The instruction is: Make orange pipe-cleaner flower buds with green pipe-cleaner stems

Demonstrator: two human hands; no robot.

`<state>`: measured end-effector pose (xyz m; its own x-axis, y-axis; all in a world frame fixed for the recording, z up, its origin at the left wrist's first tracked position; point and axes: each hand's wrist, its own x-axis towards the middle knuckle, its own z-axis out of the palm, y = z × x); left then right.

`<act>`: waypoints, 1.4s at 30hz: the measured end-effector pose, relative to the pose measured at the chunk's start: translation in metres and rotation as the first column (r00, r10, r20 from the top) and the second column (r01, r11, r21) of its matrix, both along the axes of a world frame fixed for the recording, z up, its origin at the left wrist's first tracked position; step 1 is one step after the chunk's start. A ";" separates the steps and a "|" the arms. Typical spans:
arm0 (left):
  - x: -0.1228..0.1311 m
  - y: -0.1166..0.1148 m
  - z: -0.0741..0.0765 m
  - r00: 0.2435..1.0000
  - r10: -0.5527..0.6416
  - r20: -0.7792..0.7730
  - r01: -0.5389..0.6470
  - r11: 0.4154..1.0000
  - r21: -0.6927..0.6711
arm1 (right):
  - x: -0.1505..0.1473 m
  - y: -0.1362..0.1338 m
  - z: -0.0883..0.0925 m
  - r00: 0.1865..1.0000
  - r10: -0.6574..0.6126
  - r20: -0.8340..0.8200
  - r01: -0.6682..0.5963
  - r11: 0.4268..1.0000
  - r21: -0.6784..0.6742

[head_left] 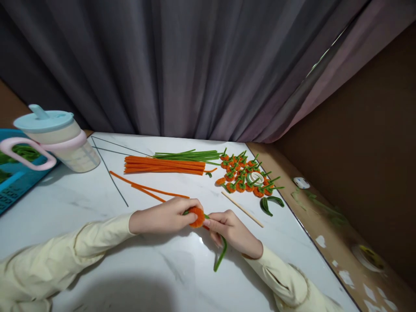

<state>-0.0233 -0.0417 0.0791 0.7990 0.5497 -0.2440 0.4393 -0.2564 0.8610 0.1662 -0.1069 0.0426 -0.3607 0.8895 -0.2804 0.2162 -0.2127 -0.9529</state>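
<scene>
Both gripping, close together: left hand [172, 215] pinches an orange disc [196, 218]; right hand [230, 230] holds a green pipe cleaner [221, 255], free end slanting toward the body. Disc sits between them, nearer the left. Beyond the right, on the white surface [97, 195]: wooden stick [242, 209], small pumpkins [240, 186]. Straight ahead: orange bundle [164, 165], green bundle [188, 155], grey curtain [182, 73].

Between two bare hands [170, 215] is one round, fuzzy orange disc [197, 218]. Beyond the grip lie two loose orange chenille stems [120, 178]; to its right, one thin wooden stick [242, 209]; far left, one blue-lidded plastic cup [69, 145].
</scene>
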 end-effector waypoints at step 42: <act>0.008 -0.004 -0.057 0.888 0.338 0.313 -0.162 0.865 -0.475 | 0.003 -0.004 -0.033 0.917 -0.227 0.327 -0.129 0.608 0.783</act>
<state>-0.0154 -0.0456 0.0223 0.7254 0.6548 -0.2121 0.0606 0.2463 0.9673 0.1691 -0.1105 0.0098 -0.3399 0.8362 0.4304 0.5850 0.5463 -0.5994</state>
